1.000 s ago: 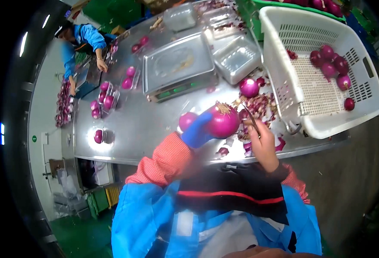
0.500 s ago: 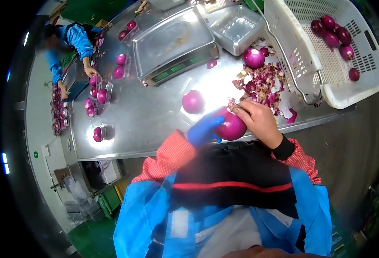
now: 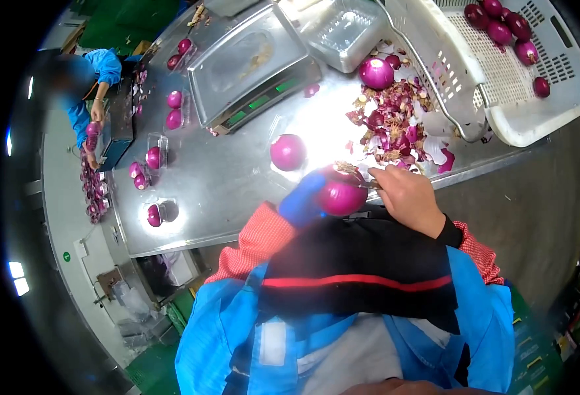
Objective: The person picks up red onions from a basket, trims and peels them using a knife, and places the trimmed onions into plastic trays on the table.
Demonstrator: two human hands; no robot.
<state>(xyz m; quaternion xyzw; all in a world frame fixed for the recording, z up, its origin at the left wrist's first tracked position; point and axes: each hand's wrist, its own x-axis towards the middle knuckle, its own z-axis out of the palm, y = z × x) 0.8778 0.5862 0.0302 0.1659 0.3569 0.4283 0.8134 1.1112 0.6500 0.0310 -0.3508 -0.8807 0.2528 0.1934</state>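
My left hand (image 3: pixel 302 199), in a blue glove, holds a large red onion (image 3: pixel 342 195) just above the table's near edge; the glove is blurred. Bare and closed, my right hand (image 3: pixel 408 196) grips a small knife (image 3: pixel 369 185), whose blade lies against the onion's upper side by the dry root tuft. A peeled onion (image 3: pixel 288 152) rests on the metal table beyond the glove. Another onion (image 3: pixel 377 73) sits at the far side of a heap of skins and trimmings (image 3: pixel 395 125).
A white crate (image 3: pixel 513 125) with several onions stands at the right. Beyond my hands are a scale (image 3: pixel 250 66) and stacked clear trays (image 3: pixel 346 33). Packed onions (image 3: pixel 153 157) sit at the left, where a co-worker (image 3: pixel 99 72) holds onions beside a dark box (image 3: pixel 117 131).
The knife's blade now shows against the onion, and my right hand has shifted slightly right. The co-worker has lifted packed onions off the table. The camera view has shifted.
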